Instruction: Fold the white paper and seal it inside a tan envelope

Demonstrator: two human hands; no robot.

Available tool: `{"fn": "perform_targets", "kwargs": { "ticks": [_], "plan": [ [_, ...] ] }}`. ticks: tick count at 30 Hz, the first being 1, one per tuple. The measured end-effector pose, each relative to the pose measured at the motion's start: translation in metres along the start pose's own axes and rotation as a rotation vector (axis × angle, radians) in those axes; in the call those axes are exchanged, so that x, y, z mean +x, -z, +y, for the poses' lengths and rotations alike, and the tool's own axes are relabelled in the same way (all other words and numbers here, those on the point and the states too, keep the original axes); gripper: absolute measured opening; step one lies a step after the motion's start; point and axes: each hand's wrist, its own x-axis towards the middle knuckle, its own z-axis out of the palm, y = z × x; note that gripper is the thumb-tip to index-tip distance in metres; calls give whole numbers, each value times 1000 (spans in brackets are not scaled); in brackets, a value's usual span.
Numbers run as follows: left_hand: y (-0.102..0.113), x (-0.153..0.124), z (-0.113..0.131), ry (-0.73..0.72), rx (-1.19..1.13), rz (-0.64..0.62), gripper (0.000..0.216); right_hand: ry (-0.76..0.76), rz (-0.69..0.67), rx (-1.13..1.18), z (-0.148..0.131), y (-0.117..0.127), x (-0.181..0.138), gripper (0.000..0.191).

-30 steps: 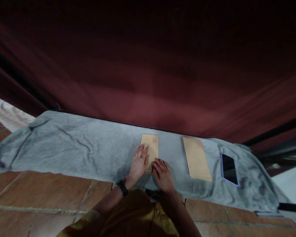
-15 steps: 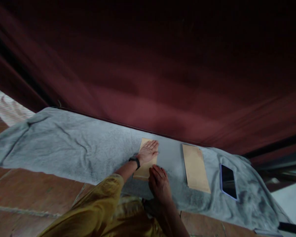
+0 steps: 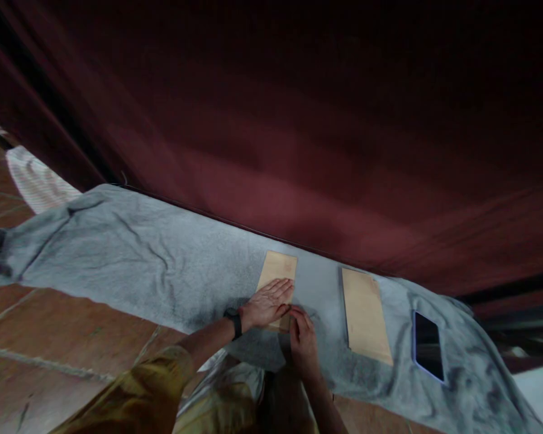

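A flat brown paper piece (image 3: 278, 265), shaped like an envelope or small bag, lies on the grey cloth (image 3: 199, 271) in front of me. Across its lower half my left hand (image 3: 266, 303) rests palm down, fingers stretched out, a dark watch on the wrist. My right hand (image 3: 303, 340) is at the paper's lower right edge, its fingers bent and pinched together beside my left thumb. The fingertips seem to grip that edge, though the contact is small and partly hidden.
More brown paper of the same kind (image 3: 366, 316) lies to the right, apparently several layers. Beyond it is a phone (image 3: 428, 346) with a purple edge. A dark red fabric wall (image 3: 271, 181) rises behind the cloth. Terracotta tiles (image 3: 72, 343) show in front.
My left hand has slid down the paper towards me, uncovering its upper part. My right hand's fingers have come to the paper's edge beside the left thumb. The view has shifted slightly.
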Motion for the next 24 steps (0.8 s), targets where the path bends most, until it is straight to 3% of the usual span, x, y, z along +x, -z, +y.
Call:
{"fn": "perform_targets", "kwargs": {
  "ticks": [3, 8, 11, 18, 24],
  "plan": [
    [2, -18, 12, -28, -37, 15, 59, 17, -20, 8, 6, 1, 16, 42],
    [10, -53, 31, -88, -32, -23, 55, 263, -297, -126, 9, -14, 69, 48],
    [13, -68, 36, -104, -18, -59, 56, 366, -387, -231, 9, -29, 99, 52],
    [15, -77, 40, -62, -51, -19, 55, 391, -411, -298, 20, -45, 151, 52],
    [19, -77, 41, -98, -43, 42, 45, 342, -382, -493, 21, -52, 164, 54]
  ]
}}
